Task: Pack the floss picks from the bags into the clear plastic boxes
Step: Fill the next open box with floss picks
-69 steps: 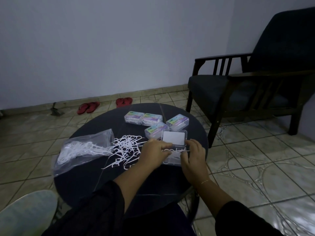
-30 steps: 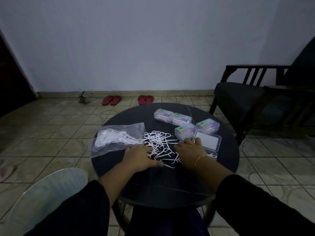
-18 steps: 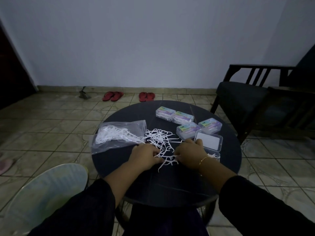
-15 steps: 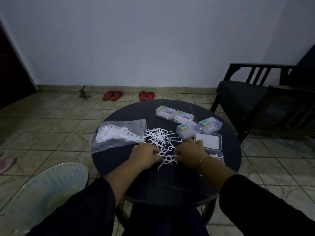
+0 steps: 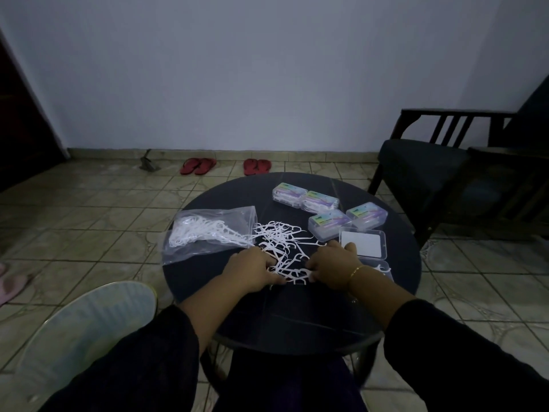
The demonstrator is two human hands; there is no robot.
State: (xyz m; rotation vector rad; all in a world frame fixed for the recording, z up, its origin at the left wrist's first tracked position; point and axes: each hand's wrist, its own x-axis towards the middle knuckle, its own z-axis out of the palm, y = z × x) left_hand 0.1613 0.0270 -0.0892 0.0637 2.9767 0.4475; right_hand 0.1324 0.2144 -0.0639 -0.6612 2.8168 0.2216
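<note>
Knuckles of the left hand and right hand are covering their fingertips, the right wrist is hiding part of the open clear plastic box, and the frame's right edge is cutting off the dark wooden armchair.

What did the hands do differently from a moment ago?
Both hands left the open box and came to the loose floss picks. The left hand and right hand now gather a bunch of picks between them. The bag, the four closed boxes and the table stayed put.
</note>
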